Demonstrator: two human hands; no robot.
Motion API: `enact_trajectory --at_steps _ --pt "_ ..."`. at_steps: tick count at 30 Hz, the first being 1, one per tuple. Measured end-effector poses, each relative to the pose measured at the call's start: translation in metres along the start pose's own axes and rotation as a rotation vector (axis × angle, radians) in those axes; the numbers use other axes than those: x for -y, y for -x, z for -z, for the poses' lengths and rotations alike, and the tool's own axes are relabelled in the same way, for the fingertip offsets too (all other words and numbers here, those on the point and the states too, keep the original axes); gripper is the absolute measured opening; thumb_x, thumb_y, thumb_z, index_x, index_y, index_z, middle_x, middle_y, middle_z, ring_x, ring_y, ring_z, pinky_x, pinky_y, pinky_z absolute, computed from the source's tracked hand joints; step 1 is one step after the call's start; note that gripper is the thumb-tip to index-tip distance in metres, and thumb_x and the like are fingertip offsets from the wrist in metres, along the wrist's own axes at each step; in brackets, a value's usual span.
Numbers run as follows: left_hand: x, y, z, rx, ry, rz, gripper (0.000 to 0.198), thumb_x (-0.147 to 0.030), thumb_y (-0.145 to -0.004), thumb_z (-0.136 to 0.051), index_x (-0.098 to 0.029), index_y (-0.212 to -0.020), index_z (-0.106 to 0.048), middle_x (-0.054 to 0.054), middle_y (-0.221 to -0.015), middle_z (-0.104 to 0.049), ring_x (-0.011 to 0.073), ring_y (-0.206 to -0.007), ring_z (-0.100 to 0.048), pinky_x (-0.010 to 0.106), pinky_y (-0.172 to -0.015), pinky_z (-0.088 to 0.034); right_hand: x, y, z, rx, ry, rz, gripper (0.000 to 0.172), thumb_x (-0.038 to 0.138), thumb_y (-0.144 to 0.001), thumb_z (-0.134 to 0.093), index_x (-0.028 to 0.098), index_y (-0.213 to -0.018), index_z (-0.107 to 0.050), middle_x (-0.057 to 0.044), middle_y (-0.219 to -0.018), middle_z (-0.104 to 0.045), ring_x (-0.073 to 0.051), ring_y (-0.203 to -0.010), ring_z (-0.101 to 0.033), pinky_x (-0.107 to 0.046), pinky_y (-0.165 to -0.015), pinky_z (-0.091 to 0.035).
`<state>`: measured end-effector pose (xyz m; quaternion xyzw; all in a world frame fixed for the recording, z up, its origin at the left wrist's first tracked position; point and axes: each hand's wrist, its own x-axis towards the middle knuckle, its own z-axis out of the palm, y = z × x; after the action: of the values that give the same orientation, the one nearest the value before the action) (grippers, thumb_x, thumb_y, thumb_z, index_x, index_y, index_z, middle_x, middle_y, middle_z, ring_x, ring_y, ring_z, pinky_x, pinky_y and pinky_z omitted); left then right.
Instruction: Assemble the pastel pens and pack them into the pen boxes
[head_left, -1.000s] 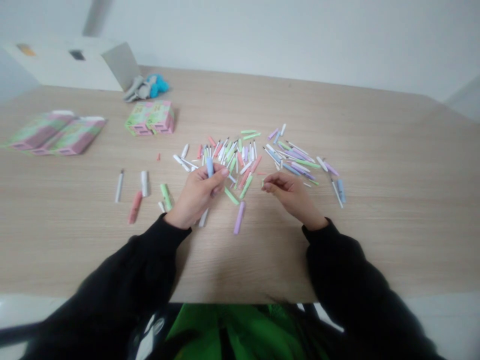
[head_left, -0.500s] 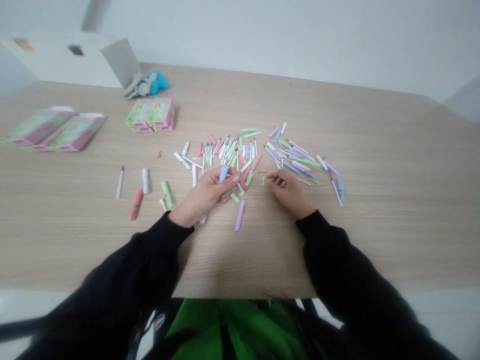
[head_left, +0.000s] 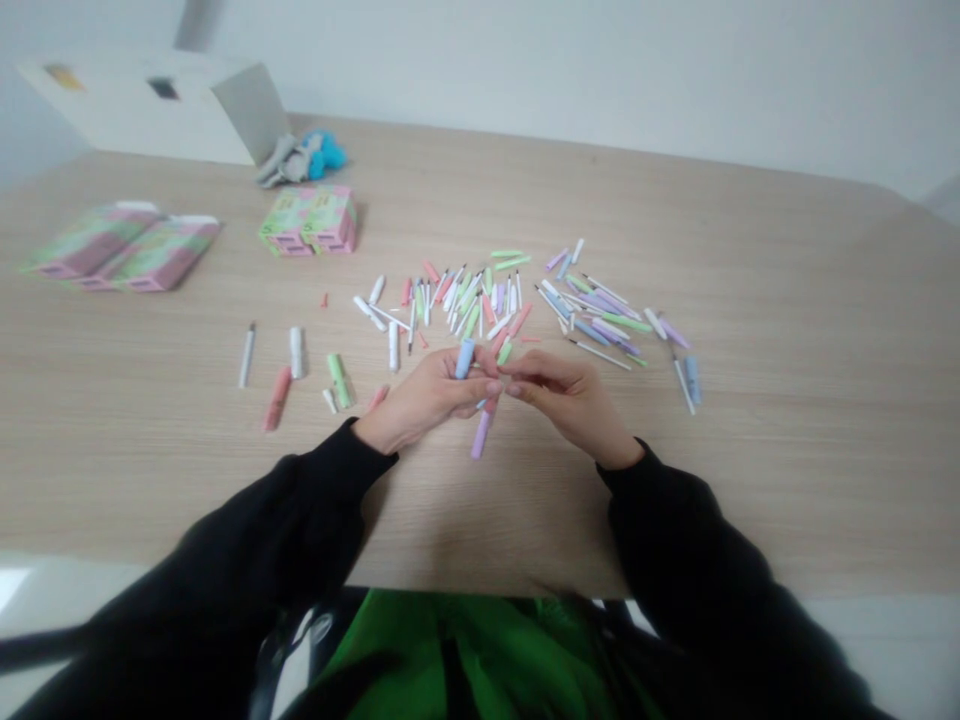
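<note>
My left hand [head_left: 424,398] is closed around a light blue pen barrel [head_left: 465,358] that sticks up between thumb and fingers. Fingertip to fingertip with it, my right hand [head_left: 570,395] is pinched shut on something too small to make out. Both hands hover just in front of a scattered pile of pastel pen parts [head_left: 480,300], with a second cluster [head_left: 600,315] to the right. A purple pen barrel [head_left: 480,432] lies on the table below the hands.
Loose pen pieces lie at the left: a white one [head_left: 246,355], a pink one [head_left: 276,397], a green one [head_left: 339,380]. Pink-green boxes [head_left: 311,218] and flat packs [head_left: 124,258] sit further back left. A white box [head_left: 150,105] and a blue-grey toy [head_left: 304,160] are at the far edge.
My right hand has drawn back from the pile toward my left hand until the fingertips meet. My left hand shifted right with the blue barrel.
</note>
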<state>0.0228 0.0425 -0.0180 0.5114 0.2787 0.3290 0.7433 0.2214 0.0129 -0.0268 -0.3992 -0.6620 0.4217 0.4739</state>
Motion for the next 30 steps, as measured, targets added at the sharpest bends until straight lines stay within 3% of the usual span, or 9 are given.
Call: enact_trajectory --at_steps 3,6,11,14,17,19,22,25,30 --pt "0.0 0.002 -0.003 0.028 0.039 0.01 0.047 -0.037 -0.069 -0.089 -0.018 -0.091 -0.053 -0.007 -0.057 -0.058 0.0056 -0.046 -0.042 0.018 -0.044 -0.023 0.001 0.001 -0.001 0.028 -0.071 -0.02 0.02 0.039 -0.085 -0.079 0.025 -0.099 -0.081 -0.002 -0.087 -0.073 -0.016 -0.079 -0.063 -0.033 -0.075 -0.05" --pt "0.001 0.002 -0.005 0.041 0.052 0.017 0.046 -0.036 -0.071 -0.089 -0.019 -0.084 -0.048 -0.008 -0.058 -0.054 0.0046 -0.047 -0.04 0.018 -0.045 -0.023 0.007 0.001 -0.003 0.105 -0.139 0.025 0.011 0.034 -0.088 -0.076 0.024 -0.087 -0.081 -0.002 -0.086 -0.074 -0.016 -0.084 -0.067 -0.032 -0.08 -0.052" --pt "0.005 0.002 -0.003 0.066 0.001 0.019 0.048 -0.041 -0.074 -0.086 -0.019 -0.075 -0.043 -0.007 -0.061 -0.046 0.005 -0.05 -0.038 0.019 -0.047 -0.023 0.015 0.002 -0.006 0.153 -0.203 -0.004 0.011 0.032 -0.087 -0.076 0.021 -0.087 -0.079 -0.002 -0.087 -0.074 -0.016 -0.086 -0.069 -0.032 -0.081 -0.056" --pt "0.003 0.004 -0.002 0.115 -0.092 -0.021 0.045 -0.054 -0.083 -0.075 -0.019 -0.078 -0.046 -0.007 -0.064 -0.042 0.0065 -0.052 -0.033 0.022 -0.049 -0.022 0.023 0.002 0.0 0.054 -0.151 0.036 0.005 0.027 -0.087 -0.076 0.022 -0.088 -0.079 -0.001 -0.084 -0.074 -0.015 -0.081 -0.068 -0.03 -0.078 -0.055" --pt "-0.004 0.008 0.0 0.193 -0.264 -0.068 0.042 -0.057 -0.098 -0.052 -0.017 -0.088 -0.057 -0.004 -0.067 -0.041 0.0106 -0.058 -0.034 0.026 -0.056 -0.029 0.034 0.002 0.007 -0.198 -0.009 0.143 0.003 0.023 -0.087 -0.075 0.024 -0.087 -0.078 0.0 -0.082 -0.072 -0.014 -0.076 -0.064 -0.029 -0.072 -0.053" --pt "-0.009 0.011 -0.001 0.231 -0.356 -0.079 0.041 -0.052 -0.102 -0.046 -0.016 -0.092 -0.062 -0.001 -0.073 -0.047 0.0132 -0.065 -0.04 0.028 -0.064 -0.036 0.039 0.003 0.009 -0.314 0.106 0.207 0.006 0.021 -0.088 -0.073 0.025 -0.087 -0.077 0.0 -0.08 -0.07 -0.014 -0.074 -0.061 -0.03 -0.069 -0.051" --pt "-0.013 0.013 -0.003 0.26 -0.406 -0.094 0.038 -0.049 -0.102 -0.047 -0.016 -0.09 -0.061 0.002 -0.082 -0.052 0.0146 -0.071 -0.045 0.028 -0.07 -0.04 0.041 0.005 0.007 -0.29 0.203 0.276 0.009 0.017 -0.088 -0.071 0.024 -0.089 -0.076 0.0 -0.082 -0.068 -0.014 -0.074 -0.059 -0.031 -0.068 -0.048" --pt "-0.013 0.012 -0.003 0.266 -0.406 -0.107 0.036 -0.046 -0.104 -0.044 -0.017 -0.088 -0.059 0.001 -0.08 -0.05 0.015 -0.072 -0.046 0.028 -0.071 -0.041 0.04 0.007 0.004 -0.217 0.238 0.312 0.01 0.015 -0.088 -0.07 0.024 -0.09 -0.076 -0.001 -0.083 -0.067 -0.014 -0.076 -0.06 -0.032 -0.069 -0.049" --pt "-0.008 0.011 -0.001 0.276 -0.392 -0.111 0.036 -0.045 -0.105 -0.042 -0.017 -0.09 -0.059 0.0 -0.078 -0.048 0.0149 -0.072 -0.046 0.028 -0.072 -0.042 0.043 0.009 0.002 -0.212 0.29 0.342 0.012 0.015 -0.089 -0.069 0.025 -0.091 -0.076 -0.001 -0.083 -0.068 -0.015 -0.076 -0.062 -0.032 -0.07 -0.053"
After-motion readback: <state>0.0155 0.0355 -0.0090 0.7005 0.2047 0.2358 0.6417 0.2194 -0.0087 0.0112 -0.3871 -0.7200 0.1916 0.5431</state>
